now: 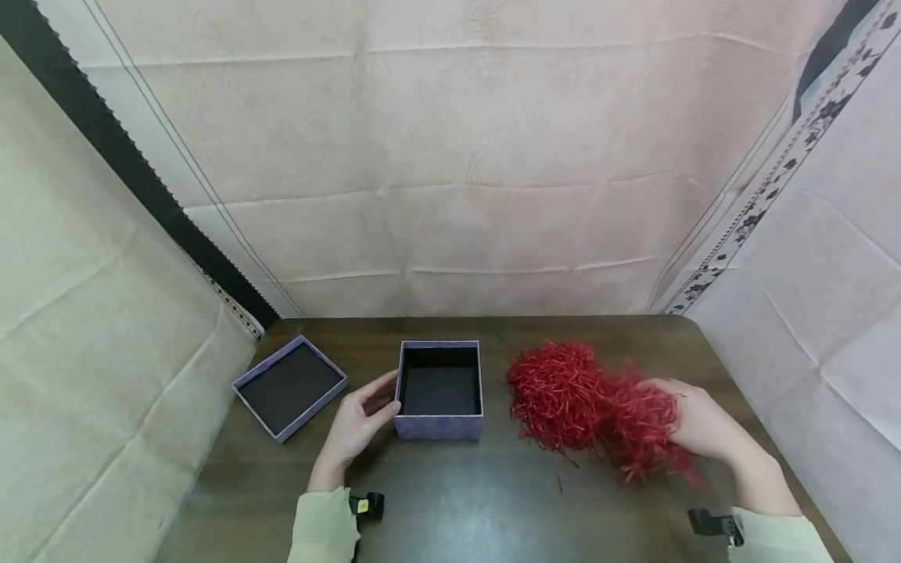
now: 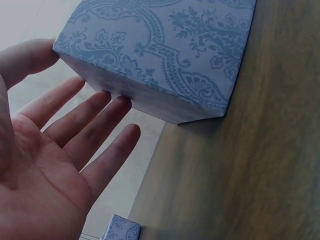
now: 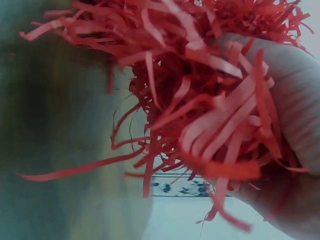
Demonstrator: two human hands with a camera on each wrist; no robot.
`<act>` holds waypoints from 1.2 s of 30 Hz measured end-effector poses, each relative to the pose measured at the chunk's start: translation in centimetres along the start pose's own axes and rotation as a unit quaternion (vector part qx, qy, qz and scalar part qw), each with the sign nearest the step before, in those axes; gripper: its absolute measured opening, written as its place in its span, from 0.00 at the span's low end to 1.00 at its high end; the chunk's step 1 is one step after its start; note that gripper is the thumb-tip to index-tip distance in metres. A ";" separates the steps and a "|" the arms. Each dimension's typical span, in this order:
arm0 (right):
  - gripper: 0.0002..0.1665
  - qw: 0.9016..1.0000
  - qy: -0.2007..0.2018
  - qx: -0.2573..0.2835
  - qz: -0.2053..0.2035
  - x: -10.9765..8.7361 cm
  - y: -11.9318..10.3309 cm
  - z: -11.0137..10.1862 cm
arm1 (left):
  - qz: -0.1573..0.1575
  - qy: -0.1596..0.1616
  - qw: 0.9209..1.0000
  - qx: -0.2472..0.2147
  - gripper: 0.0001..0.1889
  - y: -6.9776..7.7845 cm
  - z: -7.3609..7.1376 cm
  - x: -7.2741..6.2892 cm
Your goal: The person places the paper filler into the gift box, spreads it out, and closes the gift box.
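Note:
A purple-blue patterned box (image 1: 439,427) with a black inside stands uncovered at the middle of the table. My left hand (image 1: 362,422) rests against its left side, fingers fairly straight, the thumb at the near corner; the left wrist view shows the fingertips on the patterned box wall (image 2: 155,45). To the right lies a fluffy heap of red shredded paper (image 1: 559,395). My right hand (image 1: 697,418) grips a bunch of that shredded paper (image 3: 200,110) at the heap's right end. Strands cover most of its fingers and hang down loose.
The box's lid (image 1: 288,387) lies at an angle to the left, its dark inside facing up. A stray red strand lies in front of the heap on the brown wooden table (image 1: 493,508). Pale cloth (image 1: 450,156) hangs behind and along both sides.

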State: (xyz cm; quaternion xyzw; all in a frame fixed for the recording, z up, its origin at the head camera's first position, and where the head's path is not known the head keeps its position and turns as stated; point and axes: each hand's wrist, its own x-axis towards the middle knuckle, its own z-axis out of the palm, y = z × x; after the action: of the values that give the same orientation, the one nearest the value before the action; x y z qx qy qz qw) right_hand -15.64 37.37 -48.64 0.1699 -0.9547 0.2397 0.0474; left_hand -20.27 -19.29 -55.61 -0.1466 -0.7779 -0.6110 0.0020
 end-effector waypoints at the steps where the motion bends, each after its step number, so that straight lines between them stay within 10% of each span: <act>1: 0.24 1.000 0.005 -0.003 -0.005 0.0 -0.2 -0.4 | 0.001 0.000 1.000 0.000 0.29 0.0 0.0 0.0; 21: 0.36 0.991 0.080 -0.013 -0.110 1.8 -3.8 -7.6 | -0.015 -0.001 1.000 0.007 0.29 0.5 0.0 0.2; 36: 0.36 0.990 0.056 0.021 -0.125 4.5 -8.6 -9.4 | -0.014 0.001 1.000 0.018 0.29 0.5 0.2 0.0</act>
State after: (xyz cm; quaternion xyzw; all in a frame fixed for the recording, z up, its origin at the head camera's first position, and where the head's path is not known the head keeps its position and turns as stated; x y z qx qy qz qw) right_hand -16.85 33.36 -35.83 0.2752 -0.9166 0.2610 0.1264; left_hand -20.11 -19.04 -55.23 -0.1354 -0.7910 -0.5966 -0.0033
